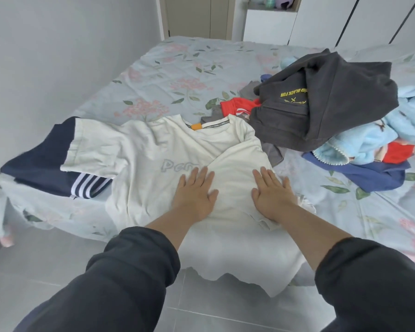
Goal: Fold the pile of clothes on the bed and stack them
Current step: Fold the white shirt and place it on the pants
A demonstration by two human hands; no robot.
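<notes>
White T-shirt (153,149), floral pale-blue bedsheet (168,73)

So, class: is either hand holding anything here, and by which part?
Nothing is gripped: the left hand and right hand press flat on the part-folded white T-shirt.

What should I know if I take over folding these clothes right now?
Left hand and right hand: both open, pressing flat on the white short-sleeved T-shirt.
T-shirt: spread at the near edge of the floral-sheeted bed, one side folded in over the middle, hem hanging off the edge. Its other sleeve lies over a navy garment with white stripes.
Done: that first side fold only.
Left: finish the T-shirt, then fold the heap on the right: dark grey hoodie, light blue fleece, red garment, blue garment. Stack all.
</notes>
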